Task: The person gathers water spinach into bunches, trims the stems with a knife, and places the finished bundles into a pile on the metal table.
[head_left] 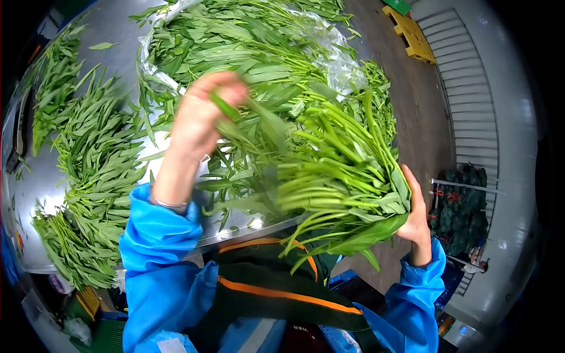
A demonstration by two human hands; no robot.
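A thick bunch of leafy green stems [341, 176] is held up over the table's front edge, its cut ends pointing left. My right hand [415, 209] grips this bunch from its right side, the fingers partly hidden behind leaves. Left of the bunch, my left hand [206, 109] is raised above the table, blurred, with its fingers closed on a few green leaves. Behind both hands lies a large heap of the same greens [235, 47] on clear plastic [344, 65].
More greens [97, 153] lie in a long pile on the left of the metal table [120, 47]. A yellow pallet [411, 35] stands on the floor at the upper right. Dark filled net bags [462, 209] are at the right, beside a wall grille [465, 76].
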